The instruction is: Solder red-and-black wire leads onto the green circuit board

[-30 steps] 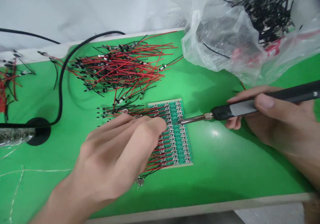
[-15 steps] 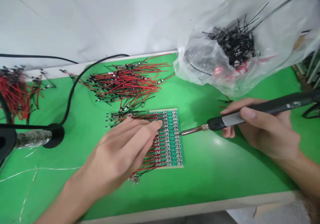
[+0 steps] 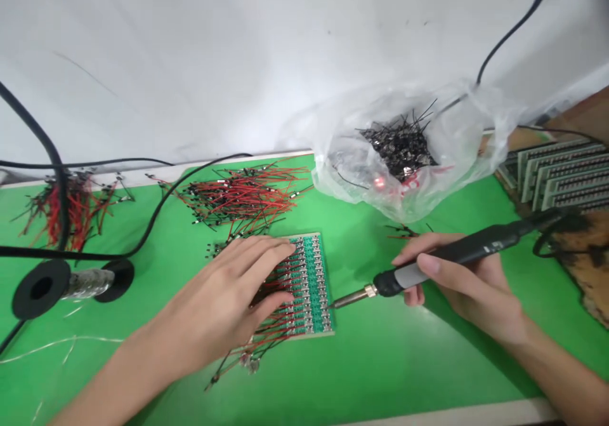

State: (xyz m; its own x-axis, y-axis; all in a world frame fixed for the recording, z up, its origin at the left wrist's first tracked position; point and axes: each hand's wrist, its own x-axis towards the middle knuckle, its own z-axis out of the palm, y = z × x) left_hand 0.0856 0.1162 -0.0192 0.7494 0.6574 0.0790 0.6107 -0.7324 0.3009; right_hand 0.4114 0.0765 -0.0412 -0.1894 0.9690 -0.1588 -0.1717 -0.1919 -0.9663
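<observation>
My right hand point(image 3: 469, 286) is closed around a black and grey soldering iron point(image 3: 428, 270), held like a pen. The iron's tip is at the right edge of a green circuit board point(image 3: 313, 286), at the outer column of silver pads, nearer the board's lower end. My left hand point(image 3: 228, 292) lies over the board's left side, thumb and fingers spread apart across the wires. Red and black wires point(image 3: 273, 331) run leftward from the board beneath that hand, which hides much of them. Whether the tip touches a pad I cannot tell.
Loose red and black wires point(image 3: 242, 194) lie behind the board, with another bunch point(image 3: 71, 210) farther left. A solder spool point(image 3: 90, 283) sits at left by a black cable point(image 3: 147, 229). A plastic bag point(image 3: 333, 172) holds dark leaded parts. Several boards point(image 3: 561, 175) stand in a row at right.
The iron's tip has moved down along the board's right column, toward me. My left thumb has spread away from the fingers. The camera view has shifted, showing more at right.
</observation>
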